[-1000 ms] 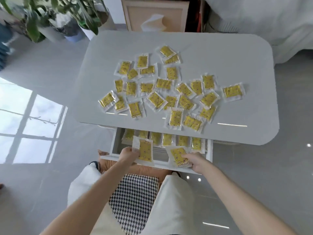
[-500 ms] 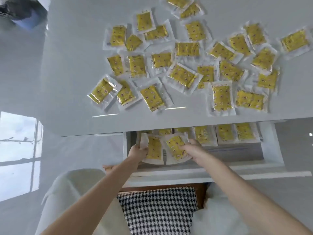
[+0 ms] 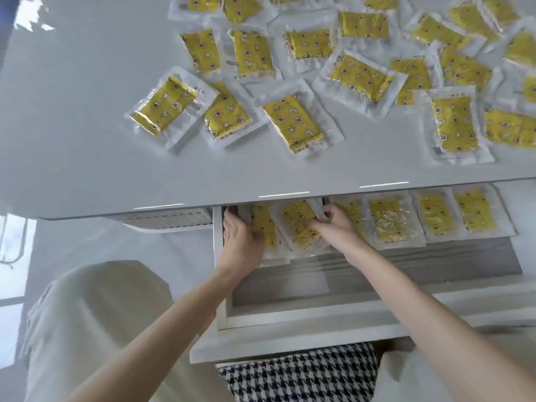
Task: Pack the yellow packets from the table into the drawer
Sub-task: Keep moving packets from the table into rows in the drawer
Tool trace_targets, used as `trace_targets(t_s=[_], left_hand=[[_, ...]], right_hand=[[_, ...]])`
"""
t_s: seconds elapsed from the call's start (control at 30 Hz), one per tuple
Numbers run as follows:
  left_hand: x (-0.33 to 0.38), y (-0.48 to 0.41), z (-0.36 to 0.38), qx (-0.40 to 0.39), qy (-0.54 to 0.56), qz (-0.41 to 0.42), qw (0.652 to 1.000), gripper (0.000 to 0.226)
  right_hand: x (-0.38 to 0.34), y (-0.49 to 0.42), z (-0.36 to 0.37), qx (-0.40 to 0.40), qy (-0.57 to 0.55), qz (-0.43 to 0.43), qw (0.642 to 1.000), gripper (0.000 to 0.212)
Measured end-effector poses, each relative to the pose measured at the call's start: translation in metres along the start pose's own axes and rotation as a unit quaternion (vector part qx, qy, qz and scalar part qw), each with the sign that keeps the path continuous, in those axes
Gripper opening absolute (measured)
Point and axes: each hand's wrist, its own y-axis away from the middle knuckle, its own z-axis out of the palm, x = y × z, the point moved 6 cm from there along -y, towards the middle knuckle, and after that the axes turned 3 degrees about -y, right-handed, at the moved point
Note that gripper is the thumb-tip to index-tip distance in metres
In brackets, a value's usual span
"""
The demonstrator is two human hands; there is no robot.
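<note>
While I reach into the open drawer [image 3: 275, 317], my left hand [image 3: 240, 236] lies on the left packet [image 3: 263, 224], tight beside the drawer's left wall; I cannot tell if it grips. My right hand [image 3: 333, 227] pinches the right packet [image 3: 295, 224] at its far corner. Both packets point long-ways from front to back, the right one leaning a little. The surface [image 3: 87, 146] edge hangs over the drawer's back. More packets [image 3: 387, 220] lie in a row to the right. The drawer's front half gives room to move.

Bright even daylight, glare streaks along glossy table [image 3: 87, 146] edge, mild blur.
</note>
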Motion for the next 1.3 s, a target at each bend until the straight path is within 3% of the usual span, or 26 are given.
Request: trace_targets(t_s=[0.1,0.23,0.37,0.47,0.6,0.8,0.9,1.0,1.1,1.17,1.3], left_hand=[[0.006,0.008,0.0,-0.011,-0.139,0.088,0.986,0.076],[-0.001,0.005,0.015,-0.081,-0.341,0.167,0.922,0.084],[-0.012,-0.004,0.025,-0.137,-0.421,0.222,0.869,0.082],[-0.015,-0.011,0.03,-0.127,-0.448,0.234,0.853,0.078],[-0.013,-0.017,0.036,-0.127,-0.494,0.24,0.826,0.092],[-0.003,-0.006,0.026,-0.143,-0.477,0.211,0.841,0.11],[0.009,0.002,0.025,-0.134,-0.527,0.222,0.809,0.105],[0.027,0.014,0.031,-0.127,-0.541,0.262,0.789,0.081],[0.04,0.029,0.036,-0.124,-0.538,0.282,0.785,0.067],[0.046,0.035,0.036,-0.116,-0.52,0.291,0.795,0.063],[0.054,0.049,0.029,-0.092,-0.485,0.317,0.81,0.056]], right_hand=[[-0.009,-0.002,0.0,-0.006,0.109,-0.047,0.993,0.045],[-0.015,-0.008,0.0,0.006,0.173,-0.062,0.983,0.045],[-0.024,-0.011,-0.003,0.01,0.203,-0.07,0.977,0.063],[-0.023,-0.014,-0.006,-0.005,0.205,-0.067,0.977,0.053],[-0.021,-0.01,-0.014,0.026,0.159,-0.075,0.984,0.046],[0.0,0.005,-0.028,0.016,-0.034,-0.013,0.999,0.043],[0.013,0.018,-0.05,0.025,-0.096,0.012,0.995,0.039],[0.03,0.021,-0.069,0.078,-0.091,0.025,0.992,0.036],[0.036,0.028,-0.083,0.149,-0.001,0.005,0.989,0.025],[0.029,0.034,-0.088,0.198,0.122,-0.039,0.972,0.035],[0.001,0.056,-0.066,0.128,0.261,-0.134,0.947,0.039]])
